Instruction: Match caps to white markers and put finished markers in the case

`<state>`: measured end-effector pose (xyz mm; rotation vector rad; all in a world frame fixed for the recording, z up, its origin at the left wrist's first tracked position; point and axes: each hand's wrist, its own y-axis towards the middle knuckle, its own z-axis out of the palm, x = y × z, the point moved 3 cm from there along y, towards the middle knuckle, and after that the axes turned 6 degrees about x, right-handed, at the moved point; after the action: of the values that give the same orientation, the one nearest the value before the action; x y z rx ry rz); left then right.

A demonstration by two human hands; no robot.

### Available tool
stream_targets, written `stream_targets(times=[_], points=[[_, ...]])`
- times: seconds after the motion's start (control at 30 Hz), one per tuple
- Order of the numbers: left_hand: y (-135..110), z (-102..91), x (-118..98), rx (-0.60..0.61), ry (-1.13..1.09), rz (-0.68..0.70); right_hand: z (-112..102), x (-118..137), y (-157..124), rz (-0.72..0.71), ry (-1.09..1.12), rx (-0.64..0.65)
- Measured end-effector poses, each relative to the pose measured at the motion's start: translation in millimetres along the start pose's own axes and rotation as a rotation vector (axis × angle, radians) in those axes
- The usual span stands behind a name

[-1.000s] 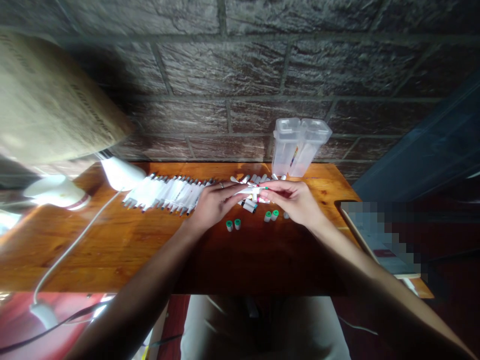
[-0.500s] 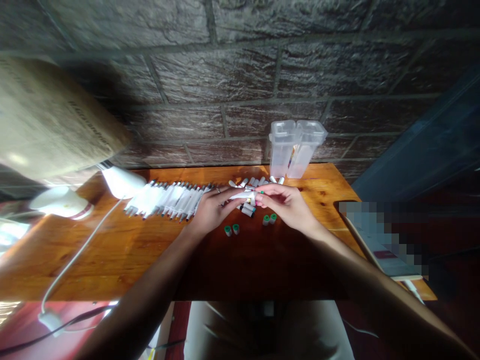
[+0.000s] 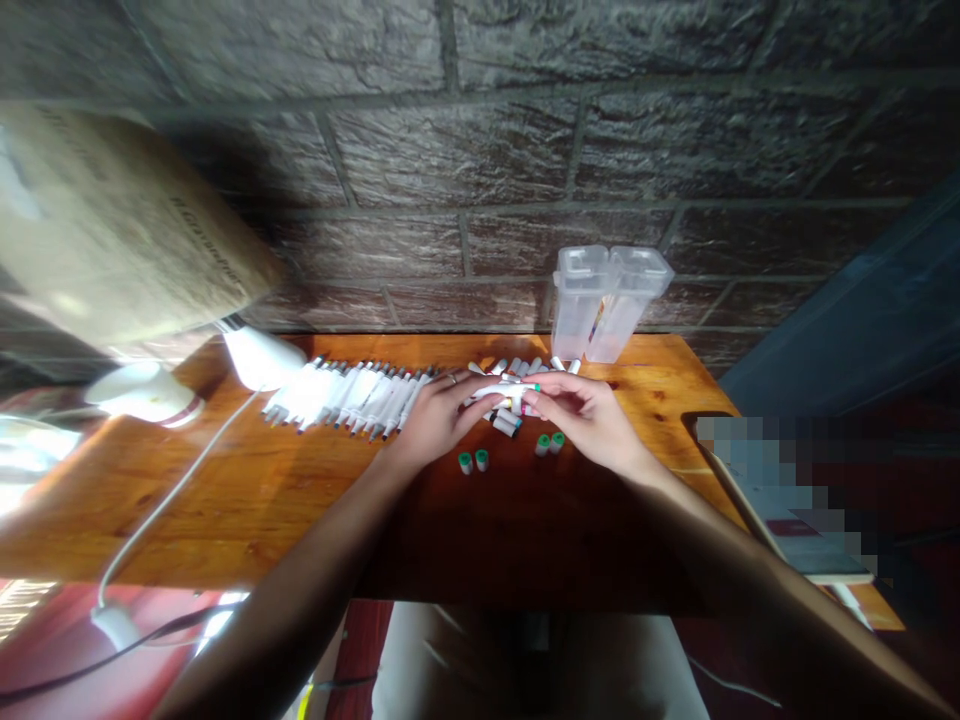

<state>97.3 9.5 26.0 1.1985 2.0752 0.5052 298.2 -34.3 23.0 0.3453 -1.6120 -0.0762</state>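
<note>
While the left hand [image 3: 439,415] closes its fingers and thumb around one white marker [image 3: 491,391], the right hand [image 3: 589,420] pinches that marker's green end between thumb and index finger. Four short green-topped caps [image 3: 481,462] stand nearer the person than the fingers: two below the left fingertips, two just below the right thumb. Left of the left fingers lies one row of white markers [image 3: 367,398], too tightly packed to count. Just beneath and beyond both sets of fingertips is a heap of loose pieces [image 3: 505,425], partly hidden, so its number cannot be told. Two clear cases [image 3: 577,305] stand beyond the right fingers, near the table's back edge and the brick wall [image 3: 510,150]. One tablet [image 3: 795,545] lies well right of the fingers, along the right edge. Bare wood of the table [image 3: 247,520] stretches from the caps to the front edge, giving the forearms room.
</note>
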Motion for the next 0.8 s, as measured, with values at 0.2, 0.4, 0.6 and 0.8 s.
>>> stream_targets(times=[0.2, 0.4, 0.6, 0.8], points=[[-0.8, -1.2, -2.0, 0.058, -0.063, 0.014, -0.5, 1.8, 0.1, -0.002, -0.012, 0.016], [1.2, -1.6, -7.7, 0.0, -0.061, 0.014, -0.2, 6.8, -0.4, -0.029, 0.04, 0.033], [2.9, -0.2, -8.3, 0.006, -0.05, 0.027, -1.7, 9.1, -0.5, -0.012, -0.008, 0.053], [1.0, -1.1, -5.5, 0.005, -0.046, 0.058, -2.7, 3.2, -1.6, -0.038, -0.073, 0.05]])
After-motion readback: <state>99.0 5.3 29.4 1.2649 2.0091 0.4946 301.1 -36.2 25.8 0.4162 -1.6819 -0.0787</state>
